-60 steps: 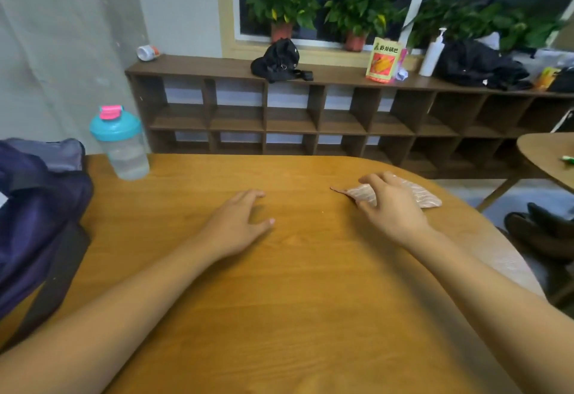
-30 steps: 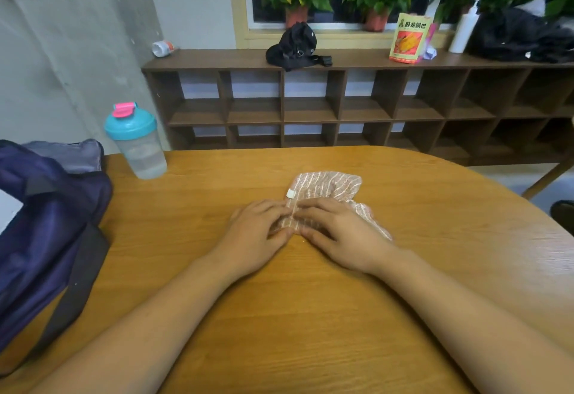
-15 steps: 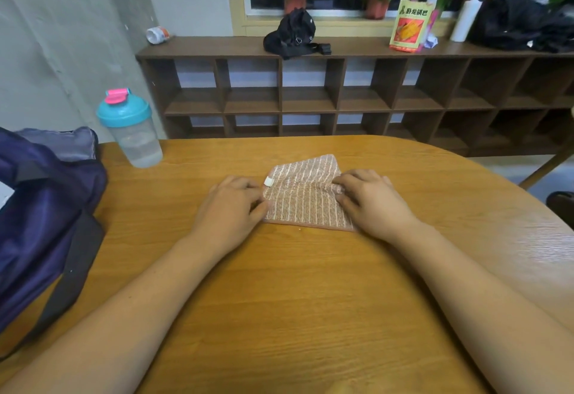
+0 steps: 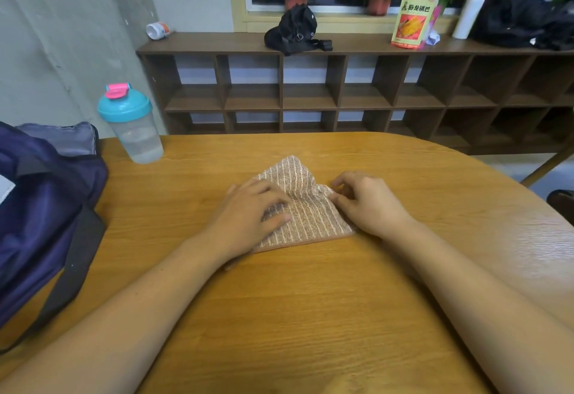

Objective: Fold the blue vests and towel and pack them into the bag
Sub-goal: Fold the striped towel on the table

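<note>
A small beige striped towel (image 4: 307,216) lies on the wooden table (image 4: 310,316) in the middle. Its far corner is lifted and rumpled. My left hand (image 4: 248,216) rests on the towel's left half and presses it down. My right hand (image 4: 369,204) is at the towel's right edge, where its curled fingertips pinch the rumpled cloth. A dark blue bag (image 4: 40,207) with a grey lining and a black strap sits open at the table's left edge. No blue vests are in view.
A clear shaker bottle (image 4: 132,126) with a teal lid stands at the back left, next to the bag. Behind the table runs a low brown cubby shelf (image 4: 341,42) with a black pouch, a snack packet and a pump bottle on top.
My right hand dragged the towel from the right to the centre and both hands spread it flat. Since then my left hand has slid onto it and the far corner has lifted and rumpled.
</note>
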Available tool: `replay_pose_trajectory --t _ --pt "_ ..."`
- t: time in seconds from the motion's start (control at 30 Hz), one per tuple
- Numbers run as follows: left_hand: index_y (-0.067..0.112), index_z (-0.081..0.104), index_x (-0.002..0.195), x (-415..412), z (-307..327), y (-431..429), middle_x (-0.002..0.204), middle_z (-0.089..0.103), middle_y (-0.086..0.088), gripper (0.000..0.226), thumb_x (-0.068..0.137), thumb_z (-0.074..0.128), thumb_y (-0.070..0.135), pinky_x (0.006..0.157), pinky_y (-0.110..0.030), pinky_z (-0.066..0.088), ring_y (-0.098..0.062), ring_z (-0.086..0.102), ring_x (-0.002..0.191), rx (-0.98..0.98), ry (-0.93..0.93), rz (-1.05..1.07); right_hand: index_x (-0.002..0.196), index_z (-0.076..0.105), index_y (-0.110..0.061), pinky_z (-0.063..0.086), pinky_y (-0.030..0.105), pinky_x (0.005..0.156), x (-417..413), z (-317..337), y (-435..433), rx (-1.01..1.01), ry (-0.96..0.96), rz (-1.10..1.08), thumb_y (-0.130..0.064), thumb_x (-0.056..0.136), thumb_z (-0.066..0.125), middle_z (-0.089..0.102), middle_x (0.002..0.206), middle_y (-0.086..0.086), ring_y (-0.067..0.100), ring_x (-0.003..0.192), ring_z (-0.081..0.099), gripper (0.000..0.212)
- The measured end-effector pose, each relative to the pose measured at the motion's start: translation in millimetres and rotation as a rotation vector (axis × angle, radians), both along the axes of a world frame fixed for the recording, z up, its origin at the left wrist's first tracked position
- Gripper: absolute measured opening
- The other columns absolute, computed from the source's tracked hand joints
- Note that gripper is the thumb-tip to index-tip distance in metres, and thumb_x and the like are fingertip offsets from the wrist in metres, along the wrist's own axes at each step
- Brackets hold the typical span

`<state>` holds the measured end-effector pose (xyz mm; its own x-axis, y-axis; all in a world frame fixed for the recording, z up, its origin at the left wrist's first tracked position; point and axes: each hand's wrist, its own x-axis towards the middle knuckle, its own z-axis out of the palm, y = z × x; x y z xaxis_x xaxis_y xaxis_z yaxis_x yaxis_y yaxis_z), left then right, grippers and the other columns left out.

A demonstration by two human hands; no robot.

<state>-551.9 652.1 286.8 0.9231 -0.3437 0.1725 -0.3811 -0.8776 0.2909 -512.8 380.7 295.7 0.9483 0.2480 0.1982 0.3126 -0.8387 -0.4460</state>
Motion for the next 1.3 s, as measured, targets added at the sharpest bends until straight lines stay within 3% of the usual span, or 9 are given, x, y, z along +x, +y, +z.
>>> replay_pose_trajectory --t 0.17,0.37,0.47,0.57,0.73,0.87,1.03,1.2,1.3 --pt "0.046 0.065 0.104 0.2 3.1 2.9 0.116 0.057 0.027 0.027 0.096 0.048 0.067 0.117 -0.04 0.033 -0.001 0.047 0.123 -0.029 0.015 -0.017 0.087 0.063 -0.023 0.055 0.032 0.076 -5.6 5.5 6.9 0.029 0.108 -0.003 -0.027 0.096 0.073 0.067 0.091 -0.006 0.016 0.086 0.065 0.014" --pt "0.035 0.057 0.074 0.0 5.7 4.2 0.096 0.053 0.018 0.031 0.094 0.064 0.056 0.101 -0.037 0.043 -0.008 0.047 0.104 -0.145 -0.044 -0.027 0.094 0.052 -0.021 0.054 0.03 0.06 -22.6 28.9 13.0 0.339 -0.044 -0.007 -0.017 0.1 0.063 0.068 0.079 0.001 0.015 0.069 0.064 0.013" --pt "0.034 0.056 0.073 -2.5 7.9 1.7 0.094 0.053 0.018 0.03 0.094 0.067 0.053 0.099 -0.034 0.044 -0.009 0.048 0.103 -0.167 -0.041 -0.037 0.095 0.052 -0.023 0.053 0.033 0.059 -27.5 26.5 17.4 0.293 0.051 0.06 -0.014 0.093 0.07 0.068 0.08 0.003 0.011 0.064 0.061 0.02" --pt "0.032 0.057 0.072 -2.4 8.6 1.0 0.092 0.054 0.015 0.033 0.093 0.067 0.055 0.098 -0.03 0.044 -0.004 0.048 0.102 -0.148 -0.022 -0.037 0.1 0.054 -0.028 0.056 0.033 0.061 -24.6 22.3 18.3 0.292 0.079 0.04 -0.033 0.097 0.073 0.071 0.085 0.001 0.011 0.069 0.066 0.02" --pt "0.022 0.061 0.07 2.5 18.0 -2.4 0.089 0.059 0.01 0.039 0.097 0.064 0.05 0.089 -0.022 0.044 0.002 0.055 0.089 -0.23 0.054 -0.005 0.104 0.062 -0.034 0.061 0.056 0.07 -18.8 21.0 16.0 0.424 0.203 -0.002 -0.044 0.102 0.066 0.076 0.089 0.007 0.031 0.078 0.073 0.011" --pt "0.032 0.066 0.104 16.0 31.8 -10.7 0.114 0.057 0.019 0.004 0.1 0.067 0.032 0.09 -0.021 0.046 0.0 0.055 0.104 -0.296 -0.007 0.108 0.115 0.063 -0.029 0.063 0.049 0.083 -12.7 18.9 12.5 0.516 0.296 0.01 -0.022 0.096 0.078 0.078 0.097 0.0 0.02 0.085 0.076 0.026" --pt "0.029 0.052 0.147 35.7 29.0 7.6 0.136 0.053 0.013 0.045 0.103 0.062 0.03 0.116 -0.045 0.044 -0.012 0.049 0.135 -0.196 0.152 0.297 0.132 0.061 -0.024 0.062 0.042 0.092 -11.8 16.7 12.8 0.523 0.374 0.028 0.003 0.085 0.081 0.072 0.115 0.002 0.021 0.097 0.073 0.058" --pt "0.033 0.069 0.113 37.9 22.5 15.2 0.119 0.053 0.013 0.017 0.097 0.071 0.036 0.106 -0.037 0.047 -0.011 0.052 0.116 -0.231 0.257 0.252 0.145 0.055 -0.028 0.062 0.044 0.09 -12.6 10.8 16.2 0.437 0.338 0.083 0.007 0.084 0.078 0.067 0.119 -0.005 0.024 0.097 0.072 0.074" --pt "0.023 0.065 0.093 38.0 22.0 19.6 0.107 0.06 0.006 0.013 0.092 0.077 0.03 0.083 -0.027 0.049 -0.012 0.059 0.098 -0.319 0.21 0.256 0.148 0.053 -0.031 0.062 0.035 0.087 -14.6 9.9 18.0 0.362 0.24 0.083 0.007 0.084 0.076 0.064 0.117 -0.011 0.013 0.091 0.069 0.078"
